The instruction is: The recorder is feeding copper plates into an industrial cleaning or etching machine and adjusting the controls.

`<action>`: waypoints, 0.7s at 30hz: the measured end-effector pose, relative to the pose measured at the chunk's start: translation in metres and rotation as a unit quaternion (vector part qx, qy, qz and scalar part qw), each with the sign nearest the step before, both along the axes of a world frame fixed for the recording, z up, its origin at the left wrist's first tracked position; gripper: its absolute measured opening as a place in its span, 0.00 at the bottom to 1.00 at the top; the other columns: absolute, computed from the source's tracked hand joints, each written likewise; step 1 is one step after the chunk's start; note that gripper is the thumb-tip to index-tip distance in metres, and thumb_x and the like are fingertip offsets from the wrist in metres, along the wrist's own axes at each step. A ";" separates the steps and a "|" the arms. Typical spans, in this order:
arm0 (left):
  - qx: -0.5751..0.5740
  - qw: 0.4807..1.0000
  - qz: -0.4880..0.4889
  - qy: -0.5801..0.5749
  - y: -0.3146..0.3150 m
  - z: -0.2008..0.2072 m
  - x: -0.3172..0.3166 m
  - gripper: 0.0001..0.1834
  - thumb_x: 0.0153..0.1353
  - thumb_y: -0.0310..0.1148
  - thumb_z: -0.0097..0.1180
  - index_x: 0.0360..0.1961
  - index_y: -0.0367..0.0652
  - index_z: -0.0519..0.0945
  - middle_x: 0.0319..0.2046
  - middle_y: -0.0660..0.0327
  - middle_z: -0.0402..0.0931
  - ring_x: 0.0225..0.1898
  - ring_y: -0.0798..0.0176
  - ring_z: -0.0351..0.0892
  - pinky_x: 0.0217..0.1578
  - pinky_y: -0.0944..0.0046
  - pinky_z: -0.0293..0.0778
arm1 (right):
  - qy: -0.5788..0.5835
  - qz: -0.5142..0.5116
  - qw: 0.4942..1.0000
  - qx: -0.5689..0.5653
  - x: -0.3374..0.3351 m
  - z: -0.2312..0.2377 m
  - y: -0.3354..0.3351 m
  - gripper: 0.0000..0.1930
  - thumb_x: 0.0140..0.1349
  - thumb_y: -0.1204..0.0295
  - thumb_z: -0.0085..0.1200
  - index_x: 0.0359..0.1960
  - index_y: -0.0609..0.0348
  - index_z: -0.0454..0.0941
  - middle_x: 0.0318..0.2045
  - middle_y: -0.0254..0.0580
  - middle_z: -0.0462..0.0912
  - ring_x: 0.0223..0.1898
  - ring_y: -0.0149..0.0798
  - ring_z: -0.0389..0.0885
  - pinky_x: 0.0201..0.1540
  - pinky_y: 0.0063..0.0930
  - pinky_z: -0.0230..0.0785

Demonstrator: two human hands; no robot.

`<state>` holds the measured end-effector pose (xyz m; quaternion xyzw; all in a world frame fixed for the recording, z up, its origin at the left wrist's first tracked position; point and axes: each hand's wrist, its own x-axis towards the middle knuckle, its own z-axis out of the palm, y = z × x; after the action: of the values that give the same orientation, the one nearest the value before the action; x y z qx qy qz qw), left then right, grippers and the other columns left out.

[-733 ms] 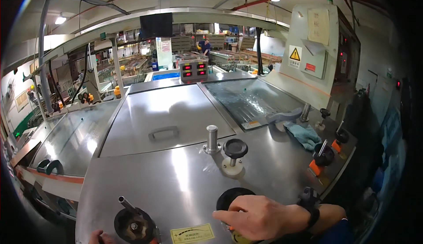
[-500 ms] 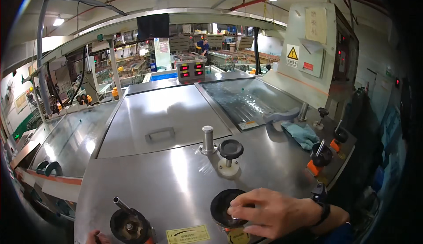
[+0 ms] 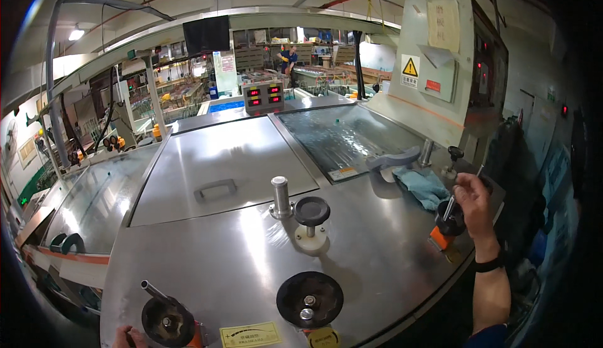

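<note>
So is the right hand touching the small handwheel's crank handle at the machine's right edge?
Touching: the head view shows the right hand with fingers pinching the thin metal crank handle above the black handwheel.

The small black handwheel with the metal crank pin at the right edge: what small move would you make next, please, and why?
Probably close the right hand firmly on the metal crank pin of the small black handwheel before turning; only the fingertips touch it now, and the grip looks loose.

Four black handwheels (image 3: 309, 299) are counted on the worktop (image 3: 239, 266), plus one steel post (image 3: 280, 196), one blue cloth (image 3: 424, 186) and two hands (image 3: 472, 202).
</note>
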<state>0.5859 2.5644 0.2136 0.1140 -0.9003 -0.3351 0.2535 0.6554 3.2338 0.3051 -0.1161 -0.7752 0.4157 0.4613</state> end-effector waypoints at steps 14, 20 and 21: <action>0.025 0.998 0.015 -0.049 0.010 0.021 0.002 0.21 0.70 0.40 0.50 0.50 0.31 0.80 0.36 0.47 0.81 0.36 0.53 0.79 0.41 0.55 0.74 | -0.019 -0.063 0.987 -0.149 -0.047 0.008 0.051 0.13 0.62 0.62 0.56 0.24 0.58 0.77 0.15 0.28 0.68 0.15 0.25 0.65 0.18 0.22 0.57; 0.037 0.998 -0.020 -0.042 -0.003 0.029 -0.004 0.18 0.71 0.39 0.53 0.47 0.30 0.80 0.35 0.50 0.81 0.36 0.57 0.76 0.41 0.58 0.72 | 0.096 -0.036 0.981 -0.163 0.015 -0.014 0.060 0.10 0.66 0.67 0.54 0.29 0.57 0.77 0.17 0.28 0.70 0.16 0.26 0.64 0.20 0.23 0.59; 0.035 0.998 -0.023 -0.044 -0.002 0.031 -0.007 0.18 0.70 0.38 0.54 0.47 0.30 0.80 0.34 0.51 0.81 0.36 0.57 0.76 0.40 0.58 0.72 | 0.097 -0.041 0.981 -0.165 0.018 -0.013 0.055 0.10 0.66 0.67 0.54 0.29 0.57 0.77 0.17 0.28 0.70 0.16 0.26 0.64 0.20 0.23 0.59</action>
<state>0.5793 2.5622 0.2448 0.1164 -0.9006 -0.3668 0.2020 0.6730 3.2887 0.2921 -0.1812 -0.6417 0.5283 0.5257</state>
